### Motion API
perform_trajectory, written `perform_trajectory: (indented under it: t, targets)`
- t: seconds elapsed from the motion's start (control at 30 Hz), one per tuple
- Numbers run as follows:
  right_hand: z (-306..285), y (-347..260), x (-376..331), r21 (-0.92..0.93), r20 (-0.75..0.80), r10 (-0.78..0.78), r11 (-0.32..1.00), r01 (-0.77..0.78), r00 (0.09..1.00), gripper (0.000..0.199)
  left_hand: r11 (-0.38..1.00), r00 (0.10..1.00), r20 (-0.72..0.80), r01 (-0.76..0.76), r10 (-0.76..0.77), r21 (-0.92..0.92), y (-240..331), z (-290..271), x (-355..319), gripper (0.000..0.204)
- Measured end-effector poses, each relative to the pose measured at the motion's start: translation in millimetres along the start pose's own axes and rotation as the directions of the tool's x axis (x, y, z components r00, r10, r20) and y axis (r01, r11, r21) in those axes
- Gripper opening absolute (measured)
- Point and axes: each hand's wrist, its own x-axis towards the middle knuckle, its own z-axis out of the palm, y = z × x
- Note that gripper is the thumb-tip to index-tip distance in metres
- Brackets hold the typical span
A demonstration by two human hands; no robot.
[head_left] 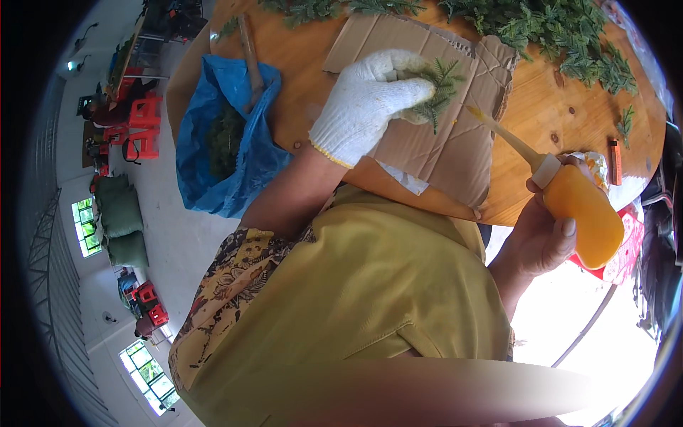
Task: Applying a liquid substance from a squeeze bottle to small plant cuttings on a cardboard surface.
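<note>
My left hand (377, 99), in a white knitted glove, is closed on a small green fern-like sprig (442, 89). It holds the sprig over a flattened piece of brown cardboard (455, 153) on the wooden table. Bare, my right hand (544, 238) grips a squeeze bottle (587, 217) of yellow-orange liquid with a white collar. The bottle's long tapered nozzle (509, 135) points up and left toward the sprig, and a gap separates its tip from the leaves.
Green sprigs (526, 28) are heaped along the table's far side, and a single sprig (625, 124) lies near an orange lighter (615, 162). A blue plastic bag (228, 142) with greenery inside hangs at the table's left edge beside a wooden stick (250, 57). Red stools (146, 117) stand farther left.
</note>
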Motion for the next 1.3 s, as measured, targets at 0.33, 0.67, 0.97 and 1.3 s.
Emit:
perform_trajectory:
  t: [0.33, 0.67, 0.97, 1.3]
  targets:
    - [31, -10, 8, -0.485, 0.172, -0.268, 0.814, 0.319, 0.948, 0.059, 0.995, 0.992, -0.081, 0.095, -0.098, -0.039, -11, 12, -7, 0.011]
    - [27, 1, 9, -0.455, 0.182, -0.221, 0.845, 0.281, 0.958, 0.050, 0.995, 0.994, -0.047, 0.095, -0.096, -0.012, -10, 16, -10, 0.011]
    - [30, -3, 8, -0.587, 0.316, -0.249, 0.706, 0.395, 0.915, 0.062, 0.989, 0.990, -0.065, 0.123, -0.129, -0.085, -13, 18, -9, 0.011]
    - [31, -2, 6, -0.586, 0.330, -0.253, 0.700, 0.408, 0.909, 0.060, 0.988, 0.991, -0.057, 0.116, -0.122, -0.102, -19, 16, -7, 0.008]
